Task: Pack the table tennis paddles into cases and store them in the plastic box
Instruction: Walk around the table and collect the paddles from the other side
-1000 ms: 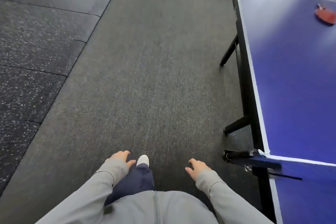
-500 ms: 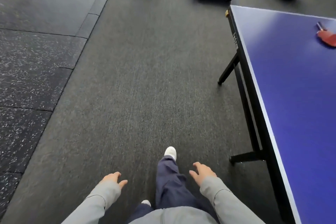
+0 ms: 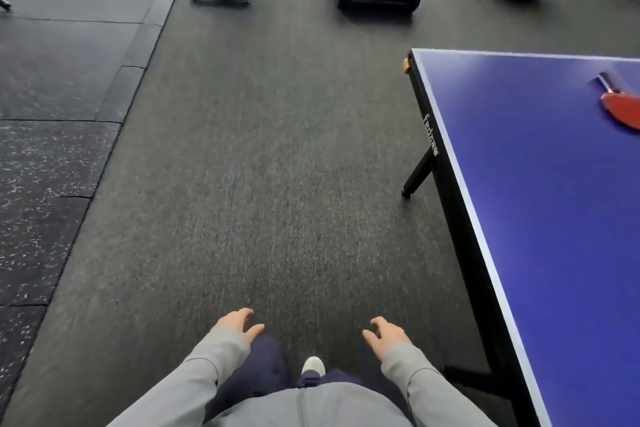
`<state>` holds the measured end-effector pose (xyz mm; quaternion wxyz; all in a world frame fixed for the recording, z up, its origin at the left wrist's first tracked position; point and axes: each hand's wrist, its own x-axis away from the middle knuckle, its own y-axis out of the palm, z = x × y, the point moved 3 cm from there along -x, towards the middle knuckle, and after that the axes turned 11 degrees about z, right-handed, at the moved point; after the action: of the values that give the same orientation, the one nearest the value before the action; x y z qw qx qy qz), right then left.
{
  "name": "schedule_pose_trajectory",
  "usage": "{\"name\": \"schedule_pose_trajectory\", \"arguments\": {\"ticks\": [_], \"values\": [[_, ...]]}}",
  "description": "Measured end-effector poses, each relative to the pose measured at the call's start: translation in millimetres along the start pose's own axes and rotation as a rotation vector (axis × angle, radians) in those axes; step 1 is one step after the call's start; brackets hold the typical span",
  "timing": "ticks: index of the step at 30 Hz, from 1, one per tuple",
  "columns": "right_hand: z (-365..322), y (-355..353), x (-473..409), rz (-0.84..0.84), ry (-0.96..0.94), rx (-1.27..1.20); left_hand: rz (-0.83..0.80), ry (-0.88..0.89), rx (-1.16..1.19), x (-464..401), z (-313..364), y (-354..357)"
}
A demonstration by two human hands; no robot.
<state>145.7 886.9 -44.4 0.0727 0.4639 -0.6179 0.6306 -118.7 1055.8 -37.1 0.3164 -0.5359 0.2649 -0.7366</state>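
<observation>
While both hands hang empty, red paddle (image 3: 621, 107) lies on blue table (image 3: 540, 204)

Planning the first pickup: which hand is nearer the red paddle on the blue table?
The right hand. It hangs on the table's side, while the left hand is farther across the body. Both are empty, far from the red paddle.
</observation>
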Motion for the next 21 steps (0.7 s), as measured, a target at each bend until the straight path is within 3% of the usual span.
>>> {"name": "schedule_pose_trajectory", "arguments": {"ticks": [12, 21], "values": [[-181, -117, -182, 0.019, -0.009, 0.078, 0.047, -0.074, 0.037, -234, 36, -156], [-299, -220, -294, 0.088, -0.04, -0.028, 0.024, -0.017, -0.035, -375, 134, -260]]}}
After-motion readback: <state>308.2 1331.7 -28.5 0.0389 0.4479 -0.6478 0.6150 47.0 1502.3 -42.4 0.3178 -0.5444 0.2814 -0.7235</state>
